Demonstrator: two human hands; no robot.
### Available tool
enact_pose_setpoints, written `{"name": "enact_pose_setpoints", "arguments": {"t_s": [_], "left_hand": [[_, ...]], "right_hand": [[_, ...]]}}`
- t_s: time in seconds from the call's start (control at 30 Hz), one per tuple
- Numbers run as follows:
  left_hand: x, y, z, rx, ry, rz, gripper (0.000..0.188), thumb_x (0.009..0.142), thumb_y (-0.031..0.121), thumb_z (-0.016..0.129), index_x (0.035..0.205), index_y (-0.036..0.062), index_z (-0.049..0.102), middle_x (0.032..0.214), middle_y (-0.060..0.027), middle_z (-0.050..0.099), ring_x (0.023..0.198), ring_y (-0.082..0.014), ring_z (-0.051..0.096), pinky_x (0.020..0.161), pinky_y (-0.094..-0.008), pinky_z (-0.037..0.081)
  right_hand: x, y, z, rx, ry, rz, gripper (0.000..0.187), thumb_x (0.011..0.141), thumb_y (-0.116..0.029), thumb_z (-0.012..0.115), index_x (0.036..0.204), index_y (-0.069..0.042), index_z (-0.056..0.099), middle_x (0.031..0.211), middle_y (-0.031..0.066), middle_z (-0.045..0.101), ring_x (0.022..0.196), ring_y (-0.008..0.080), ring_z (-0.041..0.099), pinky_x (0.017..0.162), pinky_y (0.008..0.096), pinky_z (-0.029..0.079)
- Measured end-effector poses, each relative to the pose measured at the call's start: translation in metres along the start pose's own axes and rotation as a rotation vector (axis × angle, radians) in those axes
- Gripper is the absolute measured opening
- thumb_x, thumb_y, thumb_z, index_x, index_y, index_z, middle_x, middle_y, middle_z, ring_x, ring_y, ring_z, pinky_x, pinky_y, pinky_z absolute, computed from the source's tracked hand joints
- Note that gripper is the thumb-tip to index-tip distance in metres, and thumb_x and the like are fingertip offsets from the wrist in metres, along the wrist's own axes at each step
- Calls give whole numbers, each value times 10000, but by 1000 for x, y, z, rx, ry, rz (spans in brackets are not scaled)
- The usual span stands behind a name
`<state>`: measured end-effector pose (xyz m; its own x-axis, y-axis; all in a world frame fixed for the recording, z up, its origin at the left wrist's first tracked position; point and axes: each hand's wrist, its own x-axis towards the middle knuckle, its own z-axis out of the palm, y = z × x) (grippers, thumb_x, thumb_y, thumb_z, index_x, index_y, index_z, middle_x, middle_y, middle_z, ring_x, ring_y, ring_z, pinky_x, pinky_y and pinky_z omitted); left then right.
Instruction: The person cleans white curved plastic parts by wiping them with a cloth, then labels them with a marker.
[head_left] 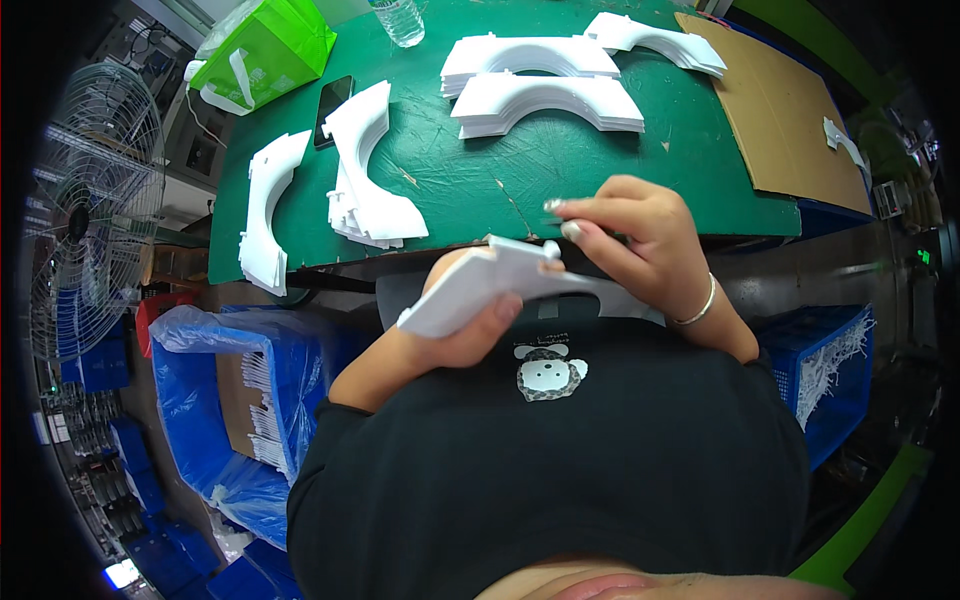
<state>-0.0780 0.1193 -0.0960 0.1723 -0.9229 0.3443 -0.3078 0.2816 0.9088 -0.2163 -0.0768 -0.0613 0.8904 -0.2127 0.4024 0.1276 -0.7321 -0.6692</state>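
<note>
In my left hand [470, 335] is a white arched plastic part [462, 292], gripped near one end with the thumb on its face. The part is tilted, and its arc runs right, below my other hand. My right hand [640, 235] is closed in a pinch, thumb and forefinger just above the part's tabbed edge. Something small and thin shows at those fingertips, too small to name. Stacks of similar white parts lie on the green table: a front stack [550, 105], a stack behind it [530, 58], a left stack [370, 175] and a far-left stack [268, 210].
Another stack [660, 45] lies at the back right, by a cardboard sheet [770, 110]. A phone [333, 105], a green bag [275, 55] and a water bottle [402, 22] are at the back left. Blue crates [190, 400] holding white pieces flank me; a fan [95, 210] stands left.
</note>
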Motion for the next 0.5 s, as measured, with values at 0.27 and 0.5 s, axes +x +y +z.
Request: {"name": "enact_pose_setpoints", "arguments": {"t_s": [0.27, 0.5], "left_hand": [[4, 4, 1, 58, -41, 57, 354, 956, 266, 479, 1138, 24, 663, 1055, -133, 707, 980, -308, 678, 840, -361, 515], [0, 0, 4, 14, -30, 16, 363, 965, 278, 468, 1146, 29, 659, 1045, -138, 704, 977, -316, 678, 822, -366, 518]], "right_hand": [[-5, 14, -5, 584, -187, 50, 200, 900, -133, 617, 998, -21, 750, 722, 47, 607, 669, 119, 530, 593, 278, 408], [-6, 11, -4, 649, -239, 64, 202, 909, -145, 620, 1004, -21, 749, 722, 41, 601, 664, 115, 518, 597, 275, 405]]}}
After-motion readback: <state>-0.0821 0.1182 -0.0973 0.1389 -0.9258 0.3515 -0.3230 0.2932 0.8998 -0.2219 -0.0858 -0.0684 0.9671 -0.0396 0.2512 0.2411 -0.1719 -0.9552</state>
